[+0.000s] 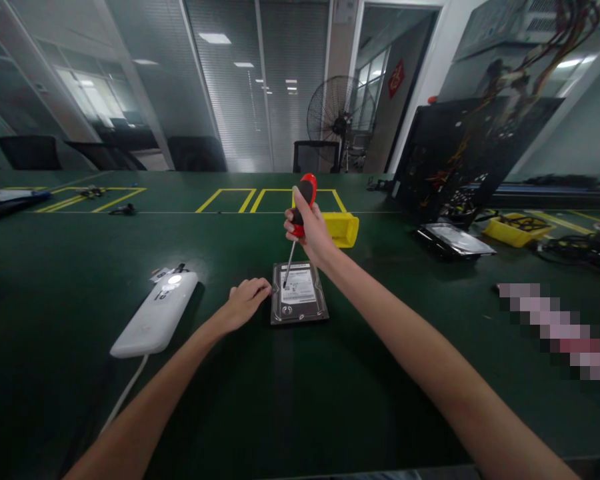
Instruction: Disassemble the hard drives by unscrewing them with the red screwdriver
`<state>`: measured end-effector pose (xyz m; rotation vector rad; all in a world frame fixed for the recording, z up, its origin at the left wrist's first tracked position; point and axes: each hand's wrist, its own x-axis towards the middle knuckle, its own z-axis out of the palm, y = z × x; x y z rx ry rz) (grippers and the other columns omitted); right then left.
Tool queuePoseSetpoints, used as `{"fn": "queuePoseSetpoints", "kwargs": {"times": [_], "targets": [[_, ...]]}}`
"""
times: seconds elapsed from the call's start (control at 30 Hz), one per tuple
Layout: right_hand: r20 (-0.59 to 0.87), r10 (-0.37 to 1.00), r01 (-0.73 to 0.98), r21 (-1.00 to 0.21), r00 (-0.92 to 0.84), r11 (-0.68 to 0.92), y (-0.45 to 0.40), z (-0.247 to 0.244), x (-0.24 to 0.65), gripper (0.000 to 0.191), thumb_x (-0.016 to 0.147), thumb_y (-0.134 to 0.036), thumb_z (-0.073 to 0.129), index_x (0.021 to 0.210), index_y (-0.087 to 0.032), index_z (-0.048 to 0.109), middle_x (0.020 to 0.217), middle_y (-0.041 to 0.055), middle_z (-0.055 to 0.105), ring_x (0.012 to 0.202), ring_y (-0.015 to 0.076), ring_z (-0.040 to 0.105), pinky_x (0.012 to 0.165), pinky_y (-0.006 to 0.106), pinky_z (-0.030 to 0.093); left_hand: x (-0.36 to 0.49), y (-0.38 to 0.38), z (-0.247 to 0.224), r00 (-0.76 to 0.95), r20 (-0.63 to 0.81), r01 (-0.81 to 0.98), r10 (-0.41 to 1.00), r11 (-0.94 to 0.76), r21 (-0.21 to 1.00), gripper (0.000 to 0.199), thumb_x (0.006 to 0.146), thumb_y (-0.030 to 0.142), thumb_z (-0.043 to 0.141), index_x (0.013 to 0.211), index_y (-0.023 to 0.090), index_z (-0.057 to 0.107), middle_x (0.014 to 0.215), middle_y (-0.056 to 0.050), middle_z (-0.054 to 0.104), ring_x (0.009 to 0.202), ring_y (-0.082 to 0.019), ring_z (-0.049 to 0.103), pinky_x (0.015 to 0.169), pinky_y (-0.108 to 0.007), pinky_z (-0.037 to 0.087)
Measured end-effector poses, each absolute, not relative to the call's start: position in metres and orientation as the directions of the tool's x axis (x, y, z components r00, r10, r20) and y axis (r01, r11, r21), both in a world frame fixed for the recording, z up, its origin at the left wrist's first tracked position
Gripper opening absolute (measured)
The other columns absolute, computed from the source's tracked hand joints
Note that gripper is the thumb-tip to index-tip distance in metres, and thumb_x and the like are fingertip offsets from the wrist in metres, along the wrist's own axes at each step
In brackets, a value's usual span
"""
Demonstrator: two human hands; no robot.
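A hard drive (305, 310) lies flat on the green table with its white label up. My right hand (314, 227) is wrapped round the red and black handle of a screwdriver (307, 189). The screwdriver slants down to the left, and its dark tip meets the left part of the drive's label. Whether the tip sits in a screw is too small to tell. At the drive's left edge, my left hand (247, 301) has its fingers curled and pressed together, the fingertips against the side of the drive.
Behind my right hand stands a yellow bin (344, 230). A white power bank (157, 313) with a cable lies left. To the right are another drive (455, 240), a black computer case (445, 160), a yellow tray (517, 230) with cables, and a blurred-out item (555, 323).
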<state>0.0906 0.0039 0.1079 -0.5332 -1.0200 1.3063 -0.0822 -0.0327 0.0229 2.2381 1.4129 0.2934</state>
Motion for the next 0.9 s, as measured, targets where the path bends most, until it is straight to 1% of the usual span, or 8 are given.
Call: {"fn": "queuePoseSetpoints", "kwargs": {"times": [0.1, 0.17, 0.4, 0.6, 0.73, 0.9], "targets": [[0.367, 0.930, -0.528, -0.789, 0.004, 0.313, 0.007, 0.102, 0.079, 0.048, 0.071, -0.056, 0.065, 0.090, -0.028, 0.030, 0.069, -0.0076, 0.044, 0.049, 0.0051, 0.041, 0.040, 0.020, 0.027, -0.080, -0.034, 0.023, 0.431, -0.086, 0.790, 0.898, -0.329, 0.518, 0.034, 0.094, 0.039, 0.024, 0.089, 0.022, 0.053, 0.099, -0.004, 0.058, 0.100, -0.025, 0.046, 0.091, -0.048, 0.031], [0.396, 0.918, -0.531, -0.775, 0.015, 0.343, 0.008, 0.099, 0.077, 0.049, 0.071, -0.057, 0.064, 0.090, -0.028, 0.030, 0.070, -0.0073, 0.044, 0.049, 0.0053, 0.041, 0.041, 0.021, 0.029, -0.080, -0.034, 0.024, 0.422, -0.092, 0.790, 0.902, -0.316, 0.525, 0.035, 0.094, 0.041, 0.025, 0.090, 0.022, 0.054, 0.099, -0.004, 0.058, 0.100, -0.025, 0.046, 0.091, -0.048, 0.030], [0.436, 0.896, -0.509, -0.790, -0.077, 0.341, 0.000, 0.093, 0.070, 0.044, 0.075, -0.056, 0.061, 0.089, -0.027, 0.031, 0.071, -0.0065, 0.044, 0.049, 0.0056, 0.042, 0.041, 0.022, 0.032, -0.079, -0.033, 0.024, 0.414, -0.090, 0.799, 0.906, -0.315, 0.512, 0.035, 0.093, 0.043, 0.026, 0.091, 0.022, 0.055, 0.099, -0.004, 0.058, 0.097, -0.026, 0.046, 0.088, -0.045, 0.031], [0.486, 0.871, -0.530, -0.760, -0.080, 0.375, -0.003, 0.087, 0.061, 0.039, 0.079, -0.053, 0.057, 0.089, -0.027, 0.030, 0.071, -0.0074, 0.044, 0.048, 0.0053, 0.041, 0.041, 0.022, 0.031, -0.075, -0.033, 0.028, 0.379, -0.126, 0.831, 0.917, -0.277, 0.482, 0.029, 0.091, 0.037, 0.029, 0.092, 0.021, 0.053, 0.102, -0.006, 0.057, 0.099, -0.027, 0.046, 0.088, -0.044, 0.030], [0.496, 0.861, -0.514, -0.771, -0.114, 0.376, -0.005, 0.088, 0.060, 0.039, 0.080, -0.052, 0.058, 0.091, -0.028, 0.030, 0.070, -0.0076, 0.044, 0.047, 0.0053, 0.041, 0.041, 0.022, 0.030, -0.076, -0.034, 0.029, 0.395, -0.123, 0.821, 0.910, -0.289, 0.493, 0.033, 0.091, 0.039, 0.027, 0.091, 0.021, 0.054, 0.099, -0.006, 0.057, 0.098, -0.027, 0.045, 0.088, -0.045, 0.029], [0.487, 0.869, -0.481, -0.785, -0.089, 0.391, -0.007, 0.091, 0.061, 0.040, 0.079, -0.055, 0.057, 0.090, -0.028, 0.029, 0.069, -0.0078, 0.043, 0.047, 0.0051, 0.040, 0.041, 0.021, 0.029, -0.078, -0.035, 0.029, 0.408, -0.121, 0.813, 0.905, -0.300, 0.500, 0.035, 0.091, 0.040, 0.026, 0.094, 0.021, 0.054, 0.101, -0.007, 0.056, 0.100, -0.027, 0.044, 0.089, -0.046, 0.029]]}}
